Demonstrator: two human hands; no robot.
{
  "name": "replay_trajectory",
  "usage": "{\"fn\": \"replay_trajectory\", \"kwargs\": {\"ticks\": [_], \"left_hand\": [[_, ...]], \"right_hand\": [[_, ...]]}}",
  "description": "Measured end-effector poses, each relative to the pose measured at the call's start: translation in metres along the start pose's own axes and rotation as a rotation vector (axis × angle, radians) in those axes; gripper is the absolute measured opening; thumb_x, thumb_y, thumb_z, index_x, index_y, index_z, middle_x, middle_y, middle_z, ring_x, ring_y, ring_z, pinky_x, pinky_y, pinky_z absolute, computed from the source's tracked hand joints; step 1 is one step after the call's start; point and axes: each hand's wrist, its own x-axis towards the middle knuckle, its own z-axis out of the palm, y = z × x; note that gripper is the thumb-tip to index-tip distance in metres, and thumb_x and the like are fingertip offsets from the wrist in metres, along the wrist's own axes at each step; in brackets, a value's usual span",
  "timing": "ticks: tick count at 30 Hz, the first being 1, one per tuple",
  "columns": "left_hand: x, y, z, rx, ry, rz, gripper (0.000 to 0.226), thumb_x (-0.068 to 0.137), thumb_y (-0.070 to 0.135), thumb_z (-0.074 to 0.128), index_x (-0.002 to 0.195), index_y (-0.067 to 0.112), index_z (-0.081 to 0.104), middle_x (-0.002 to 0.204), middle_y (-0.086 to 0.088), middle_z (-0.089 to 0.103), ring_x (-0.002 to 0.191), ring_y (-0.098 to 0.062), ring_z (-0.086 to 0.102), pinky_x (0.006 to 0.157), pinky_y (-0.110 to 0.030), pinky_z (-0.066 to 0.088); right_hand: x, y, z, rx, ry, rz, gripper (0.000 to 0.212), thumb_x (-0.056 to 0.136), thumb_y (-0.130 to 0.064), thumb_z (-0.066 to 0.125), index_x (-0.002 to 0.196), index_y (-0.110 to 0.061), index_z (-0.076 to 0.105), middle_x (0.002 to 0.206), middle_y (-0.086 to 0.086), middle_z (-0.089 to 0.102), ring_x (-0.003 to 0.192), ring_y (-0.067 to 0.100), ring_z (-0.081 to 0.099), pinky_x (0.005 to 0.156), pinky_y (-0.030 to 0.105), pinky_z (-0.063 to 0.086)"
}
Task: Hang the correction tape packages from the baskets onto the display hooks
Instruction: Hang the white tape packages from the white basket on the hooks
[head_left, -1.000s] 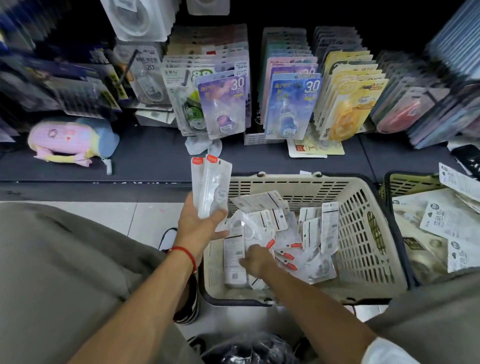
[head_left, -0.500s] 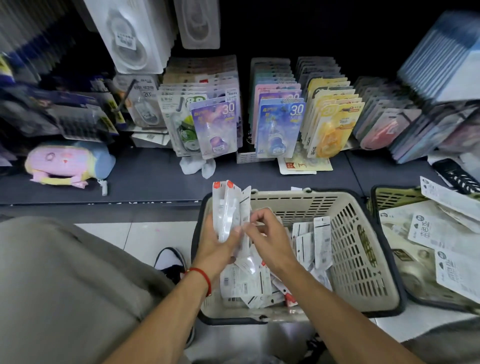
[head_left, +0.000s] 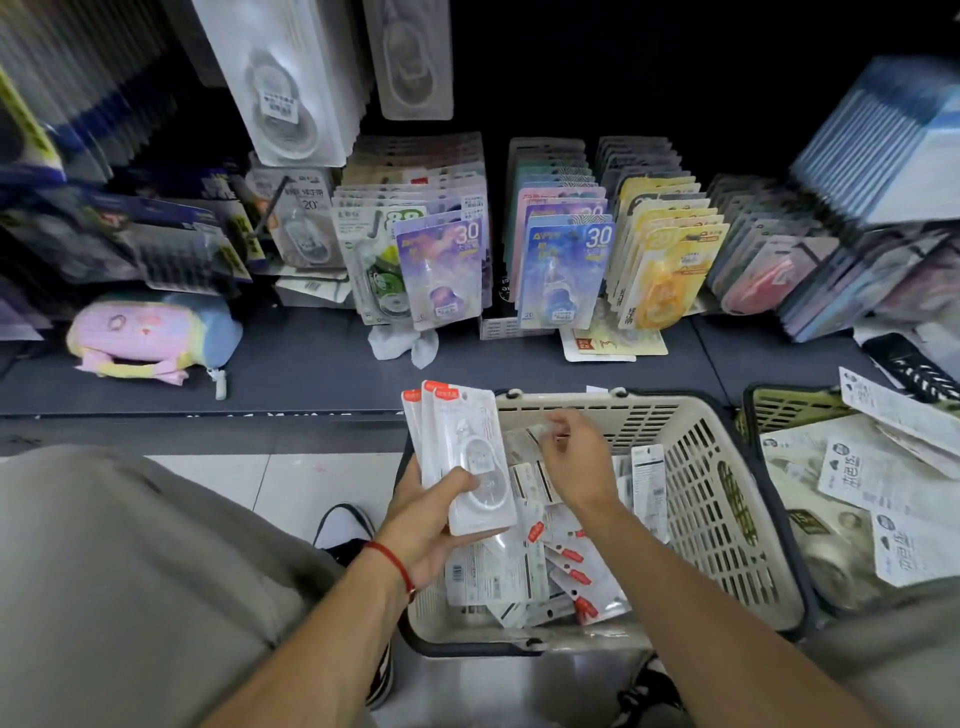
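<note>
My left hand (head_left: 423, 525) grips a small stack of clear correction tape packages (head_left: 465, 447) with red top tabs, held upright over the left rim of the beige basket (head_left: 727, 499). More of the same packages (head_left: 550, 577) lie loose in the basket. My right hand (head_left: 576, 457) hovers over the basket just right of the stack, fingers curled and pinching what looks like a clear package edge. Rows of hanging tape packages (head_left: 563, 270) fill the display behind the dark shelf.
A second, green basket (head_left: 779, 410) full of paper-backed packs stands at the right. A pastel plush pencil case (head_left: 150, 338) lies on the dark shelf (head_left: 311, 364) at the left. Large white packs (head_left: 283, 78) hang above. My knees and shoes border the basket.
The right hand came up from the basket, met the stack in the left hand, and now sits a little to its right. The stack has turned face-on. The view tilted downward.
</note>
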Motion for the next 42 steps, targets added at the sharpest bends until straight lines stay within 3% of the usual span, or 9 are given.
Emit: {"fn": "replay_trajectory", "kwargs": {"ticks": [4, 7, 14, 19, 24, 29, 36, 39, 42], "left_hand": [[-0.003, 0.001, -0.007, 0.042, 0.057, 0.019, 0.068, 0.070, 0.007, 0.078, 0.132, 0.031, 0.063, 0.121, -0.007, 0.076, 0.109, -0.037, 0.074, 0.080, -0.065, 0.062], [-0.006, 0.005, -0.011, 0.162, 0.127, 0.094, 0.068, 0.067, 0.011, 0.079, 0.129, 0.032, 0.063, 0.111, 0.000, 0.078, 0.105, -0.029, 0.075, 0.076, -0.053, 0.065], [-0.007, 0.020, -0.012, 0.524, 0.225, 0.400, 0.072, 0.081, 0.006, 0.084, 0.126, 0.052, 0.051, 0.103, 0.028, 0.071, 0.090, 0.001, 0.072, 0.064, -0.014, 0.057], [-0.008, 0.028, 0.003, 0.681, 0.026, 0.477, 0.087, 0.077, 0.005, 0.080, 0.137, 0.059, 0.046, 0.113, 0.024, 0.071, 0.093, -0.004, 0.074, 0.070, -0.022, 0.061], [-0.006, 0.026, 0.006, 0.392, -0.091, 0.330, 0.082, 0.077, 0.003, 0.088, 0.139, 0.043, 0.054, 0.124, 0.006, 0.075, 0.114, -0.020, 0.074, 0.086, -0.040, 0.064], [-0.017, 0.035, 0.019, 0.077, -0.270, 0.191, 0.094, 0.065, 0.018, 0.101, 0.145, 0.028, 0.053, 0.136, -0.013, 0.070, 0.124, -0.039, 0.068, 0.095, -0.067, 0.056], [-0.029, 0.077, 0.041, -0.035, -0.380, 0.238, 0.081, 0.080, 0.003, 0.082, 0.150, 0.024, 0.048, 0.143, -0.019, 0.064, 0.125, -0.042, 0.066, 0.087, -0.064, 0.060], [-0.028, 0.110, 0.051, 0.014, -0.372, 0.285, 0.088, 0.073, 0.001, 0.081, 0.151, 0.023, 0.047, 0.140, -0.017, 0.067, 0.129, -0.041, 0.064, 0.105, -0.063, 0.052], [-0.026, 0.147, 0.063, 0.123, -0.389, 0.350, 0.083, 0.079, -0.008, 0.076, 0.148, 0.030, 0.048, 0.135, -0.012, 0.071, 0.124, -0.034, 0.069, 0.099, -0.050, 0.060]], "right_hand": [[0.012, 0.028, 0.013, -0.341, -0.128, 0.047, 0.035, 0.101, -0.025, 0.068, 0.134, -0.015, 0.063, 0.135, 0.011, 0.060, 0.129, 0.031, 0.052, 0.108, 0.038, 0.045], [0.006, 0.023, 0.022, -0.251, -0.145, 0.023, 0.010, 0.099, -0.030, 0.069, 0.105, -0.024, 0.064, 0.116, 0.003, 0.068, 0.107, 0.023, 0.061, 0.092, 0.038, 0.052], [0.003, -0.035, -0.007, 0.220, -0.152, 0.024, 0.017, 0.087, -0.020, 0.069, 0.085, -0.021, 0.052, 0.074, -0.006, 0.058, 0.059, 0.005, 0.049, 0.061, 0.030, 0.043], [-0.013, -0.077, -0.038, 0.647, -0.424, 0.223, 0.030, 0.087, -0.024, 0.066, 0.118, -0.028, 0.064, 0.100, 0.009, 0.076, 0.083, 0.023, 0.075, 0.078, 0.048, 0.064], [-0.030, -0.087, -0.065, 0.956, -0.514, 0.318, 0.041, 0.097, -0.020, 0.069, 0.135, -0.005, 0.064, 0.112, 0.025, 0.067, 0.102, 0.037, 0.063, 0.080, 0.043, 0.064], [-0.030, -0.090, -0.090, 0.676, -0.466, 0.158, 0.045, 0.091, -0.002, 0.078, 0.134, -0.005, 0.065, 0.127, 0.020, 0.071, 0.093, 0.024, 0.078, 0.088, 0.029, 0.063], [-0.026, -0.122, -0.105, 0.417, -0.311, -0.046, 0.046, 0.079, -0.058, 0.077, 0.093, -0.014, 0.077, 0.081, -0.006, 0.073, 0.071, 0.003, 0.062, 0.062, 0.012, 0.047], [-0.025, -0.146, -0.104, 0.471, -0.171, -0.094, 0.049, 0.078, -0.065, 0.074, 0.083, -0.016, 0.065, 0.067, -0.012, 0.064, 0.058, 0.001, 0.057, 0.055, 0.014, 0.043], [-0.020, -0.171, -0.101, 0.594, 0.044, -0.129, 0.046, 0.080, -0.065, 0.076, 0.076, -0.021, 0.063, 0.055, -0.019, 0.062, 0.050, -0.004, 0.057, 0.049, 0.011, 0.042]]}}
